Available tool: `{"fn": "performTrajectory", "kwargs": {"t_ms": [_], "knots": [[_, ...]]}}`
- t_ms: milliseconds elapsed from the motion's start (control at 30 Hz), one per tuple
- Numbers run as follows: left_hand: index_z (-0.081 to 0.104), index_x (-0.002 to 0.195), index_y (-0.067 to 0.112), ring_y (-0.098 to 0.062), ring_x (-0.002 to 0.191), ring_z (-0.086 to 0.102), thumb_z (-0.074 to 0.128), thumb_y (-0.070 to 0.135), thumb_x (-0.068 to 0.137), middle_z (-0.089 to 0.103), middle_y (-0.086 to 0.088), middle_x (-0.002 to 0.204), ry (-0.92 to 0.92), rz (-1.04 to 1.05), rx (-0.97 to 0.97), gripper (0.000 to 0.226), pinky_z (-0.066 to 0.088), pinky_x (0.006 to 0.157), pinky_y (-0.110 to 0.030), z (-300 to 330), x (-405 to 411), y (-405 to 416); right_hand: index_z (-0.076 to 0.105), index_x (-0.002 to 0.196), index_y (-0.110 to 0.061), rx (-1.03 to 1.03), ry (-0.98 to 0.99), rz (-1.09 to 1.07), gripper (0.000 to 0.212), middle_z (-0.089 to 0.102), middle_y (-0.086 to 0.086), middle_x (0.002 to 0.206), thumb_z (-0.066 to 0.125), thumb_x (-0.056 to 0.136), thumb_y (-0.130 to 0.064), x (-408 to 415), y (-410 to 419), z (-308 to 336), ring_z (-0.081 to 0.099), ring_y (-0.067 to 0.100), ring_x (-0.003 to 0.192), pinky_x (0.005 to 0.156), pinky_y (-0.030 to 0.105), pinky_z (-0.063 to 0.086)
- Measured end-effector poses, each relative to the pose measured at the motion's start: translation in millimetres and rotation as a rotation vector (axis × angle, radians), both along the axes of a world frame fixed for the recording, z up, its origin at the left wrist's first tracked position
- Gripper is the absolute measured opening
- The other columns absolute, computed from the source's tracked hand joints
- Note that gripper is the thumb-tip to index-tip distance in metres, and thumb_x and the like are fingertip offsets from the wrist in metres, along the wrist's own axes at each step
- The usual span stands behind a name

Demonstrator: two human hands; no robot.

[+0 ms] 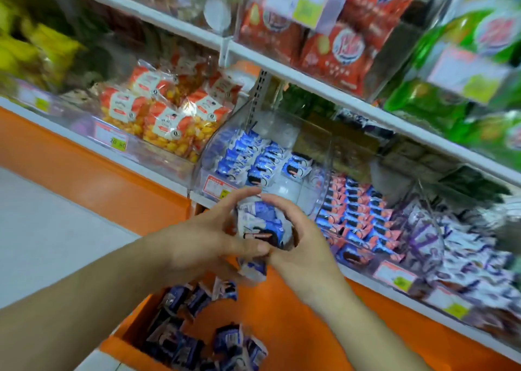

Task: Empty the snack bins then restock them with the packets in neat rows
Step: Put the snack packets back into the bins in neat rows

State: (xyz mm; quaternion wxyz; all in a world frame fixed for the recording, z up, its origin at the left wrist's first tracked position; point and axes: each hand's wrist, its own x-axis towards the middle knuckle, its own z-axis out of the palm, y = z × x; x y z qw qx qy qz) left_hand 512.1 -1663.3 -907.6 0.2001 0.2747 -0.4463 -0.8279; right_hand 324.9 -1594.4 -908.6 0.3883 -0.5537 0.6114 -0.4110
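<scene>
Shop shelf: clear plastic bin (214, 156) half-filled. My left hand (205, 241) and right hand (298, 246) grip blue-white snack packets (259, 224); I'd square them before slotting beside existing rows.

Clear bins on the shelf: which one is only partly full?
The clear bin with blue packets, just above the hands. Its right side shows bare bottom; the pink-packet bin beside it is packed.

Both hands (248, 238) hold packets (260, 224) in front of the bin (262, 156), which has packets in rows. More packets lie in the crate (146, 317) below. Another bin (363, 218) stands to the right.
</scene>
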Motion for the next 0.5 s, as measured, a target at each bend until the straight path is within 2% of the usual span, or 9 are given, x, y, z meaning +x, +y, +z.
{"fn": "performTrajectory", "kwargs": {"t_ms": [33,67,100,167,233,267,333,400,500], "knots": [[0.053,0.138,0.054,-0.027,0.106,0.076,0.077,0.001,0.089,0.070,0.006,0.124,0.031,0.013,-0.001,0.076,0.059,0.087,-0.063,6,-2,6,0.056,0.134,-0.061,0.019,0.000,0.022,0.071,0.052,-0.026,0.149,0.081,0.091,-0.010,-2,1,6,0.051,0.001,0.139,0.105,0.031,0.054],[0.058,0.136,0.047,-0.031,0.108,0.074,0.075,0.001,0.090,0.072,-0.001,0.125,0.078,0.043,-0.015,0.067,0.058,0.088,-0.066,5,-4,8,0.054,0.136,-0.061,0.038,-0.007,0.040,0.073,0.050,-0.022,0.152,0.080,0.092,-0.008,-3,3,13,0.052,0.005,0.139,0.105,0.038,0.056],[0.063,0.132,0.041,-0.036,0.112,0.071,0.074,0.003,0.091,0.071,-0.010,0.129,0.112,0.070,0.021,0.058,0.057,0.087,-0.066,6,-4,10,0.054,0.137,-0.059,0.040,-0.011,0.050,0.075,0.050,-0.020,0.152,0.080,0.092,-0.006,-6,5,17,0.052,0.003,0.138,0.103,0.039,0.057],[0.070,0.124,0.035,-0.042,0.112,0.066,0.074,0.004,0.089,0.069,-0.020,0.130,0.135,0.157,0.088,0.046,0.059,0.084,-0.064,7,-5,11,0.058,0.135,-0.051,0.012,-0.005,0.024,0.070,0.055,-0.017,0.145,0.078,0.091,-0.001,-9,10,23,0.053,-0.008,0.130,0.096,0.031,0.059],[0.068,0.125,0.029,-0.047,0.109,0.069,0.073,0.003,0.089,0.073,-0.020,0.121,0.151,0.211,0.130,0.045,0.061,0.082,-0.062,10,-8,16,0.065,0.125,-0.037,-0.024,-0.015,-0.068,0.054,0.065,-0.014,0.131,0.077,0.090,0.003,-12,13,24,0.059,-0.010,0.118,0.089,0.025,0.059],[0.065,0.127,0.027,-0.047,0.107,0.071,0.071,0.002,0.089,0.075,-0.019,0.118,0.162,0.238,0.138,0.045,0.061,0.082,-0.061,11,-9,18,0.068,0.118,-0.030,-0.035,-0.035,-0.120,0.046,0.071,-0.010,0.121,0.077,0.090,0.005,-13,14,25,0.065,-0.003,0.113,0.089,0.029,0.060],[0.063,0.126,0.025,-0.047,0.103,0.073,0.071,0.002,0.088,0.076,-0.018,0.116,0.193,0.280,0.155,0.046,0.062,0.082,-0.060,14,-13,21,0.071,0.112,-0.016,-0.045,-0.120,-0.193,0.034,0.078,0.001,0.106,0.074,0.090,0.010,-15,15,26,0.075,0.022,0.105,0.091,0.044,0.063],[0.063,0.125,0.024,-0.048,0.103,0.073,0.073,0.003,0.085,0.076,-0.018,0.118,0.189,0.302,0.153,0.046,0.063,0.080,-0.058,12,-14,19,0.071,0.111,-0.007,-0.042,-0.230,-0.228,0.028,0.079,0.006,0.103,0.069,0.092,0.013,-16,16,31,0.077,0.036,0.097,0.087,0.046,0.065],[0.066,0.125,0.025,-0.049,0.100,0.073,0.075,0.001,0.082,0.076,-0.017,0.118,0.173,0.366,0.135,0.050,0.063,0.077,-0.058,11,-11,12,0.072,0.115,-0.010,-0.045,-0.237,-0.290,0.023,0.079,0.003,0.095,0.070,0.096,0.002,-23,15,39,0.077,0.033,0.079,0.080,0.048,0.065]]}}
